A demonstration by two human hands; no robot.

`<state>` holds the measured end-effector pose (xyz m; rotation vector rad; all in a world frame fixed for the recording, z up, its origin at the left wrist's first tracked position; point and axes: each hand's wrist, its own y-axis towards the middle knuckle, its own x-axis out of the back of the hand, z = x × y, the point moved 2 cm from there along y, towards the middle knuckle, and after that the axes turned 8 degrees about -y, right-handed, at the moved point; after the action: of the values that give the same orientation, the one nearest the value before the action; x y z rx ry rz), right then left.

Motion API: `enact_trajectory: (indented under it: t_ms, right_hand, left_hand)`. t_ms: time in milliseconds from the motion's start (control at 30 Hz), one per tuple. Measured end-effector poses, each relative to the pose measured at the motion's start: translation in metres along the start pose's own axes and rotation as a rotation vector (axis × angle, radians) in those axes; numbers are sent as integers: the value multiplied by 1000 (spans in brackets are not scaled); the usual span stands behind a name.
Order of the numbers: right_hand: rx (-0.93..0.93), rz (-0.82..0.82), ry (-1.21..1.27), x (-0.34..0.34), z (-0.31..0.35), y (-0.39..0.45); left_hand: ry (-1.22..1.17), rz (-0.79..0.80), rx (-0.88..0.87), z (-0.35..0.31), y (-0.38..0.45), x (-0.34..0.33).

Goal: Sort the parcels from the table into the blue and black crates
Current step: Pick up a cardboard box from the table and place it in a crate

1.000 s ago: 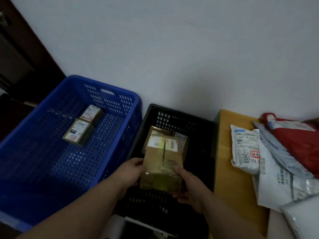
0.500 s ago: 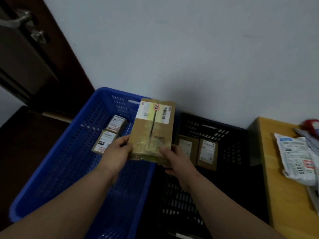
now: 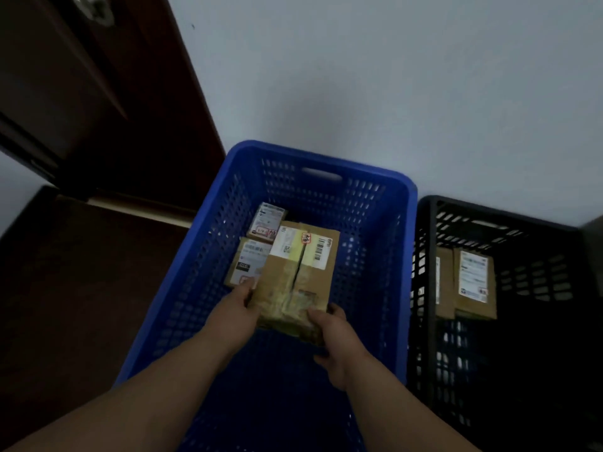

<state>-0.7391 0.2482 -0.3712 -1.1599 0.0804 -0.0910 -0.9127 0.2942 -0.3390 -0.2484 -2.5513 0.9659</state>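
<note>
Blue crate is set at centre, black crate touching at 3 o'clock with two parcels inside. Cardboard parcel is held inside the blue crate, gripped by left hand and right hand at 6 o'clock edge, over two small parcels at 10 o'clock.

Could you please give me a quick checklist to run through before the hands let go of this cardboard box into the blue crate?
1. Box over the right crate: ok. The cardboard box is inside the walls of the blue crate.
2. Grip: ok. The left hand and right hand both hold its near end.
3. Landing spot: not ok. The box overlaps two small parcels lying in the crate, so it may settle tilted.
4. Box resting on the floor of the crate: cannot tell.
5. Black crate undisturbed: ok. Its two boxes lie inside.
</note>
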Motion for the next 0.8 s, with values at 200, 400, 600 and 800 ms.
enact_trajectory:
  t_ms: [200, 400, 600, 800]
  right_hand:
    - [-11, -84, 39, 5, 23, 83]
    - [29, -124, 15, -3, 45, 165]
    - [-24, -164, -150, -9, 43, 227]
    - [94, -199, -249, -7, 49, 248]
  left_hand:
    - [189, 62, -71, 14, 79, -24]
    - [446, 85, -98, 33, 157, -35]
    - [843, 176, -61, 66, 199, -48]
    - [879, 84, -52, 84, 208, -51]
